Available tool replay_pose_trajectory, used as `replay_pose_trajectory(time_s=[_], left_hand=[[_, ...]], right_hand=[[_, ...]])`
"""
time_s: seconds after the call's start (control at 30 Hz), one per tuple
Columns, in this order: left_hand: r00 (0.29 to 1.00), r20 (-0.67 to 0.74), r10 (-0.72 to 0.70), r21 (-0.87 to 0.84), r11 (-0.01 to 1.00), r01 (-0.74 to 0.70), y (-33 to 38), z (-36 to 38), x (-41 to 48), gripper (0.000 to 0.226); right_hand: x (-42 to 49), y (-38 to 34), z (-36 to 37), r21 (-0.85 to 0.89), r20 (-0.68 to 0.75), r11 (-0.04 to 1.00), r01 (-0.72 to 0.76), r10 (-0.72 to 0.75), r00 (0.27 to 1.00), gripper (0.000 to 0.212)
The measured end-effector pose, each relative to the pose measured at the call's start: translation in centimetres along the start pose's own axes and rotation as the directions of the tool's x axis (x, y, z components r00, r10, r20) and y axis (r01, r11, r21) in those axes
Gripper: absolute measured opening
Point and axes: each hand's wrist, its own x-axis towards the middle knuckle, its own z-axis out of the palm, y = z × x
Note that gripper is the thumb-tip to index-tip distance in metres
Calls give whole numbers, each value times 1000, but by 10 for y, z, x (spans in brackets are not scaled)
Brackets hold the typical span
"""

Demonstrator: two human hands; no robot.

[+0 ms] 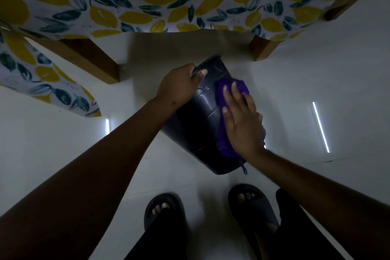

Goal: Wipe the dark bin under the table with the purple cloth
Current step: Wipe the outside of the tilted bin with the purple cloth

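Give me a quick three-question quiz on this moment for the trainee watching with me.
1. True or false: the bin stands upright.
2. What does the right hand press flat against the bin? A. a sponge B. the purple cloth C. a brush
3. Fill in: the left hand grips the bin by its ____.

Key: 1. False, it is tilted over. 2. B. 3. rim.
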Motion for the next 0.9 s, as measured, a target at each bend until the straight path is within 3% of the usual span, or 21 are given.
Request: replay_pose_trajectory(time_s=[0.03,0.1,0.17,0.27,0.37,0.5,0.6,0.67,0.73,0.8,0.9], left_hand=[[1000,-4,-3,-4,1000,3,0,-1,-2,37],[1000,-3,-18,-16,1000,18,-3,-1,-4,38],[999,4,-36,-19,999,36,-3,-2,-5,40],[999,6,-54,-14,998,55,-4,0,1,40],[999,18,-50,0,999,50,2,0,5,38],[999,29,-15,-18,1000,16,-4,-1,-2,38],[999,24,-23,-23,999,24,-7,0,-6,38],[999,18,-37,-30,999,38,-5,0,-4,39],[998,25,-59,-34,998,60,-2,1,1,41],[997,26,-70,-12,997,70,1,3,6,41],[998,41,-45,8,999,45,6,4,13,36]], right_hand=[[21,6,-3,124,40,985,-121,117,992,50],[55,15,-8,349,198,842,-412,363,911,49],[55,12,-11,338,223,804,-490,437,871,48],[2,-13,-1,44,31,974,-220,219,975,51],[-38,-32,8,-173,46,985,22,-14,999,56],[-3,-25,2,-124,25,990,71,-69,997,53],[34,-14,-6,73,46,993,-92,89,995,51],[35,-10,-7,113,54,980,-165,160,986,51],[14,-10,-7,49,36,989,-137,136,990,52],[-18,-13,0,-138,14,990,-14,16,1000,54],[-34,-14,7,-299,86,943,143,-123,989,60]])
